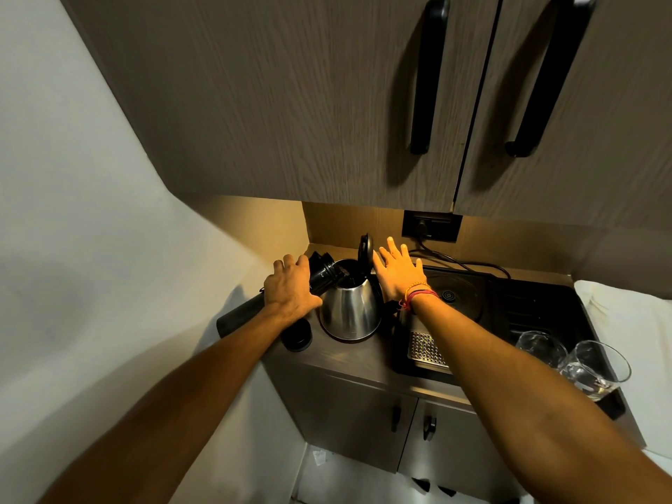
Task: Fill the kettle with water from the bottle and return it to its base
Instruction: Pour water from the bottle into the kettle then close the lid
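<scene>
The shiny, cone-shaped stainless-steel kettle [350, 310] stands on the grey-brown desk [349, 358] between the 2 hands, its black hinged lid [366, 251] flipped straight up and the dark mouth open. A matte black cylindrical bottle [254, 303] is tipped nearly level, its neck reaching over the kettle's rim on the left-hand side; whether water is running I cannot tell.

The left hand [291, 291] is wrapped tight around the middle of the bottle, knuckles up. The right hand [398, 272] is spread flat with fingers apart, just behind and beside the raised lid; whether it touches the lid or the handle is hidden from view. Red and yellow thread bands [418, 294] circle that wrist.

Just below the left hand, a round black cap [297, 336] lies on the desk near its left edge, where the white wall [91, 212] closes in. To the right of the right hand sits the round black kettle base [458, 296] on a black tray [538, 307], with 2 clear drinking glasses [574, 361] further right near the front edge. Dark wood-grain cupboards [291, 103] hang low overhead, leaving little room above the hands.
</scene>
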Demonstrator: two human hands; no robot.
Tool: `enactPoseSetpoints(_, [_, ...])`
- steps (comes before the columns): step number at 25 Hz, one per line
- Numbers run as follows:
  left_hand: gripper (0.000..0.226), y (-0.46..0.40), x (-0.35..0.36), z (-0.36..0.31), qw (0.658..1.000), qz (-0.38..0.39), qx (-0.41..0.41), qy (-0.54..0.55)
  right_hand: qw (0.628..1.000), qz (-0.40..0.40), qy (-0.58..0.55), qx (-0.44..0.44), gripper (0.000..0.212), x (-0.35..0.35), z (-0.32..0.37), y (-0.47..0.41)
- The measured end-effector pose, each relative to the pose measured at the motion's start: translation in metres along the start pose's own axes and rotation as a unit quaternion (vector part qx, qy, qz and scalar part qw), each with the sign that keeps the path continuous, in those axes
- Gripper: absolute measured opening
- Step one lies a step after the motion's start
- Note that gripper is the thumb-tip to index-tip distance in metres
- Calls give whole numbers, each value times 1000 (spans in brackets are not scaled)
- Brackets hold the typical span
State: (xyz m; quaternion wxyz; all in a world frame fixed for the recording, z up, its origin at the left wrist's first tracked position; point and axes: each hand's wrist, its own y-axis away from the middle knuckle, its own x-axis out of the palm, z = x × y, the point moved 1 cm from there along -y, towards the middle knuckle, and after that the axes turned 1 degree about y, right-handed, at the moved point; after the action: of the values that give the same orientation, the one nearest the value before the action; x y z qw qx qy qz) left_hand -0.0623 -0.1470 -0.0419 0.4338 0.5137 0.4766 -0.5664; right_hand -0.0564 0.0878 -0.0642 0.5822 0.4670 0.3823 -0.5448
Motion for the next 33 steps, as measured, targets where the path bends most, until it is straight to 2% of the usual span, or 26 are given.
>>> enactPoseSetpoints(10, [82,0,-8,-5,1000,-10,4,-9,1000,3,19,-7,63,-4,-2,0])
enactPoseSetpoints(16, [90,-2,-9,-5,998,-17,-5,61,998,8,55,-31,65,-3,-1,3])
enactPoseSetpoints(20, [93,-2,-10,-4,989,-32,1,145,998,6,60,-35,66,-3,2,4])
enactPoseSetpoints(22, [81,-6,-13,2,968,-46,-13,246,998,-3,47,-30,64,-4,3,2])
enactPoseSetpoints(26, [71,-19,-18,21,889,-98,-86,439,999,-1,26,-21,62,-6,13,-4])
enactPoseSetpoints(29, [79,-25,-10,29,852,-120,-120,496,1000,-7,-4,-1,71,-6,31,-10])
enactPoseSetpoints(33, [86,-27,14,38,820,-96,-171,537,999,-29,31,-5,74,7,53,-15])
